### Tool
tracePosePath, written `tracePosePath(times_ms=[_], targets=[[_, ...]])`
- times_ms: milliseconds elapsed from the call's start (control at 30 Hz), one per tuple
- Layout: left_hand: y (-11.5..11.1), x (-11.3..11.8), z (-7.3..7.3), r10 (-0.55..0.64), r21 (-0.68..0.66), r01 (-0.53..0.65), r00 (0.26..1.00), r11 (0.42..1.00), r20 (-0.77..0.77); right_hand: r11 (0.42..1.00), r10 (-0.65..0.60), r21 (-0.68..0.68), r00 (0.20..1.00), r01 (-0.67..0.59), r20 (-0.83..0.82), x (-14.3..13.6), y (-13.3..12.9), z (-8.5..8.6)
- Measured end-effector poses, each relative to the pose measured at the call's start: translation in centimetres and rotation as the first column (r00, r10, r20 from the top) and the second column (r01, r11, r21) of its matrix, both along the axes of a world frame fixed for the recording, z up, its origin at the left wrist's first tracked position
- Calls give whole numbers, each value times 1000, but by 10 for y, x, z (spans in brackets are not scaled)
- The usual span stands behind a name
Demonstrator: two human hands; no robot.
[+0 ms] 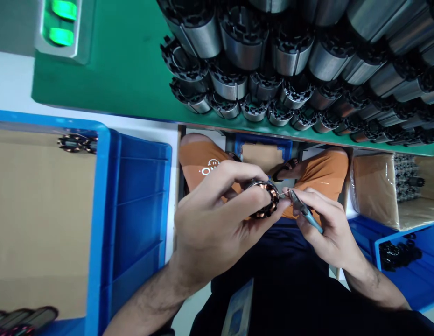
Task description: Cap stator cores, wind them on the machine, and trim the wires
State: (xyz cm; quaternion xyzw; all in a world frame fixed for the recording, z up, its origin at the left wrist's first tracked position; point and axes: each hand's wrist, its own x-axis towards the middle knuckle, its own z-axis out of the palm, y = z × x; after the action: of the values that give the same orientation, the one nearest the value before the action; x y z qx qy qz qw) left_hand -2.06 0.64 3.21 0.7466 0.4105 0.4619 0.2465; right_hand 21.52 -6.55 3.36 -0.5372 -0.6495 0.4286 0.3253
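Nearest you, your left hand (217, 219) was curled around a copper-wound core (274, 201), which you held up above your lap with its coils showing on the right side. Just beside it, your right hand (331, 219) was closed around blue-handled pliers (313, 218), their tip slanting toward the core. A thin wire (284, 193) stretched from the core toward your right fingertips and the pliers' tip (whether the tip pinched it, I couldn't tell). Beneath your hands lay your orange shorts (325, 175). To your left stood a blue bin (140, 186) lined with cardboard (38, 196), more wound cores (70, 143) inside it. To your right, a second blue bin (415, 282) held black parts (399, 255), near a plastic-lined carton (374, 186) of grey pieces (408, 175). Farther ahead, metal cylinders (203, 39) filled rows across the green bench (126, 65), well apart from a green-lit switch box (59, 50) at its left.
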Motion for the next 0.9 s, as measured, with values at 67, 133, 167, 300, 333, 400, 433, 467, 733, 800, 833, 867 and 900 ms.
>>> tracePosePath(times_ms=[67,133,167,300,333,400,433,467,733,800,833,867,900], targets=[[3,-2,-3,-21,57,22,1000,998,-12,1000,-12,19,999,12,-38,-2,1,-2],[3,-2,-5,-22,27,22,1000,999,-4,1000,-15,20,998,16,-62,-3,1,-4],[3,-2,-7,-22,6,21,1000,1000,7,1000,-20,21,998,22,-61,-3,1,-5],[-2,1,-17,7,-153,17,987,988,160,995,-101,16,993,100,55,3,-1,-10],[-4,1,-20,11,-233,45,972,971,235,994,-108,13,990,107,96,6,-2,-10],[-7,3,-26,13,-362,160,901,918,433,996,-92,22,983,89,157,12,-4,-11],[-8,5,-28,38,-426,225,850,877,526,997,-76,36,982,70,174,15,-4,-11],[-9,7,-30,82,-485,282,795,828,601,997,-61,52,981,52,183,17,-5,-11],[-6,20,-20,269,-615,474,609,630,746,971,-79,236,970,23,229,7,0,-9],[-8,20,-18,265,-615,483,609,623,747,966,-84,256,971,24,224,4,1,-8],[-9,19,-17,271,-621,484,611,616,744,966,-84,259,972,25,220,3,1,-7],[-10,19,-16,279,-630,481,613,610,739,964,-86,263,972,26,217,2,1,-7],[-11,19,-16,288,-639,478,616,603,733,963,-88,269,972,27,217,2,0,-6]])
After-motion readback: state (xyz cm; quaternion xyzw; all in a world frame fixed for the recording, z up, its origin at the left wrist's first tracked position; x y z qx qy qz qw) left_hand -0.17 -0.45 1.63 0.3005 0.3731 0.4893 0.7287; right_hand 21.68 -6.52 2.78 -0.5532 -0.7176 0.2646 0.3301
